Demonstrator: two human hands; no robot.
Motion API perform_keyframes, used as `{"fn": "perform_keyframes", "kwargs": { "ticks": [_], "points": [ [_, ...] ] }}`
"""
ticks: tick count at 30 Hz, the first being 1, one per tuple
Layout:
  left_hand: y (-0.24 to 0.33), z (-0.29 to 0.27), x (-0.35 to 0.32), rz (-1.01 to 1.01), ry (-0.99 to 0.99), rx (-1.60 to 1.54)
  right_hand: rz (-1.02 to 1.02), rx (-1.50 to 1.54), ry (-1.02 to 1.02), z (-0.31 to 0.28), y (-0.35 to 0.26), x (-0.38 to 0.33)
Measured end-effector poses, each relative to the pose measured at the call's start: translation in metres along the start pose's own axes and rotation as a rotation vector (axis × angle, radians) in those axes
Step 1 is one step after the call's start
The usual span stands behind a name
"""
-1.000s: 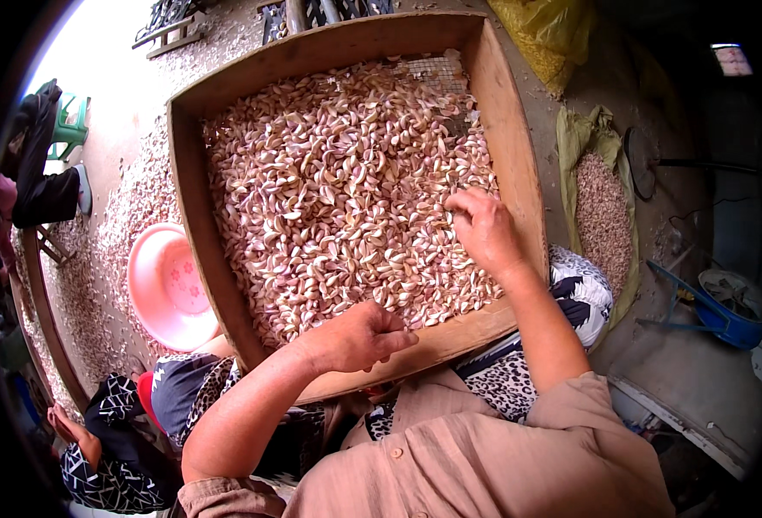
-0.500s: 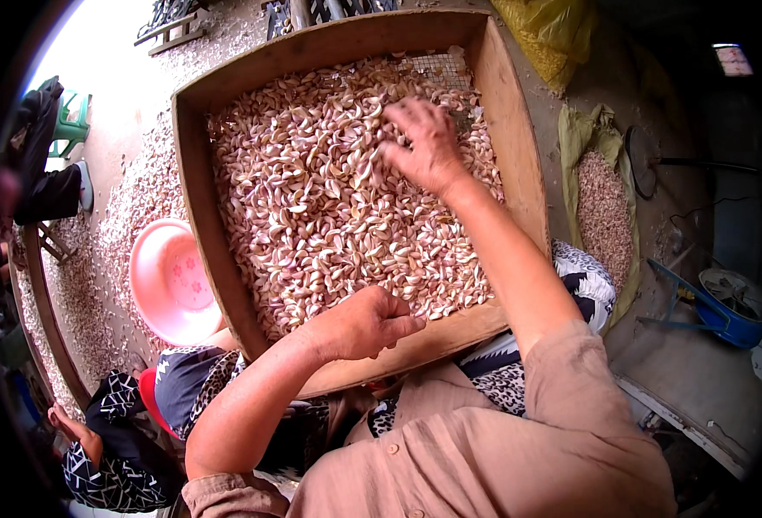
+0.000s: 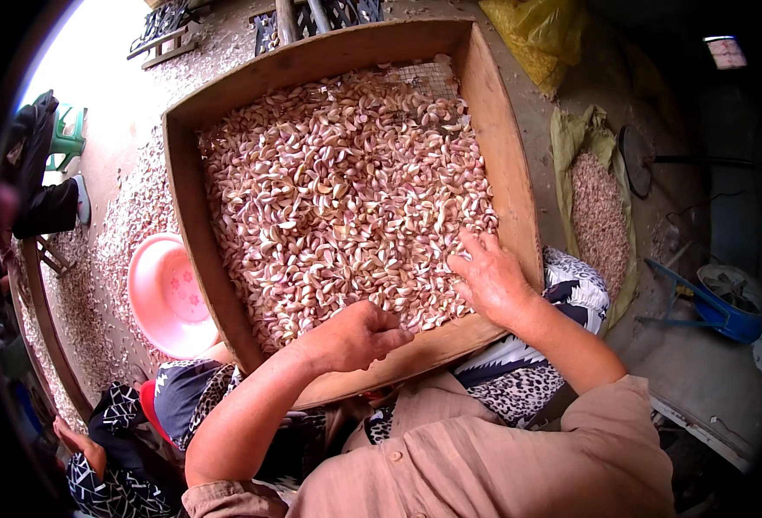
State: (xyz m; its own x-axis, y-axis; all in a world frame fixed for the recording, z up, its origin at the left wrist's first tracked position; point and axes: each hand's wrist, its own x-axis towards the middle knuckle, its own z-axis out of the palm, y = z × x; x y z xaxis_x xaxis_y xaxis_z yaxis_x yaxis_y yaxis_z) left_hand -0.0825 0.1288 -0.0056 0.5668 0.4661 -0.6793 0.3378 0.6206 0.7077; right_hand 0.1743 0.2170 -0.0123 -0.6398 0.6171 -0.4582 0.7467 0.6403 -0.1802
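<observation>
Garlic cloves, pink and white, fill a big wooden tray with a wire mesh bottom. The tray rests tilted on the person's lap, just in front of the body. The left hand sits at the near edge of the tray. Its fingers are curled in tight like a fist, and I cannot tell if any cloves are inside. The right hand lies flat on the cloves by the near right corner, fingers spread wide open, holding nothing. A pink plastic bowl sits on the ground just left of the tray. Garlic skins cover the ground around it. An open sack with more cloves lies to the right. A blue tub stands farther right.
</observation>
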Motion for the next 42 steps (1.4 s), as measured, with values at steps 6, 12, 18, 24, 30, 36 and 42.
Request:
{"fn": "perform_keyframes", "kwargs": {
  "ticks": [6, 12, 18, 24, 30, 36, 42],
  "points": [
    [-0.009, -0.002, 0.005, 0.001, 0.012, 0.014, 0.073, 0.107, 0.016, 0.005, 0.008, 0.012],
    [-0.012, -0.001, 0.001, 0.069, 0.052, -0.018, 0.067, 0.249, 0.298, -0.002, 0.015, 0.041],
    [-0.006, -0.001, 0.002, 0.046, 0.045, -0.058, -0.075, 0.245, 0.687, -0.011, 0.032, 0.083],
    [-0.010, 0.001, 0.005, 0.005, 0.035, -0.057, 0.016, 0.520, 0.629, -0.018, 0.042, 0.104],
    [-0.003, -0.001, 0.005, 0.016, 0.038, -0.065, -0.071, 0.376, 0.631, -0.004, 0.038, 0.129],
    [-0.006, -0.003, 0.005, 0.008, 0.061, -0.056, -0.037, 0.354, 0.613, 0.001, 0.042, 0.130],
    [-0.013, -0.003, 0.007, 0.044, 0.064, -0.034, 0.012, 0.312, 0.526, -0.006, 0.036, 0.129]
  ]
}}
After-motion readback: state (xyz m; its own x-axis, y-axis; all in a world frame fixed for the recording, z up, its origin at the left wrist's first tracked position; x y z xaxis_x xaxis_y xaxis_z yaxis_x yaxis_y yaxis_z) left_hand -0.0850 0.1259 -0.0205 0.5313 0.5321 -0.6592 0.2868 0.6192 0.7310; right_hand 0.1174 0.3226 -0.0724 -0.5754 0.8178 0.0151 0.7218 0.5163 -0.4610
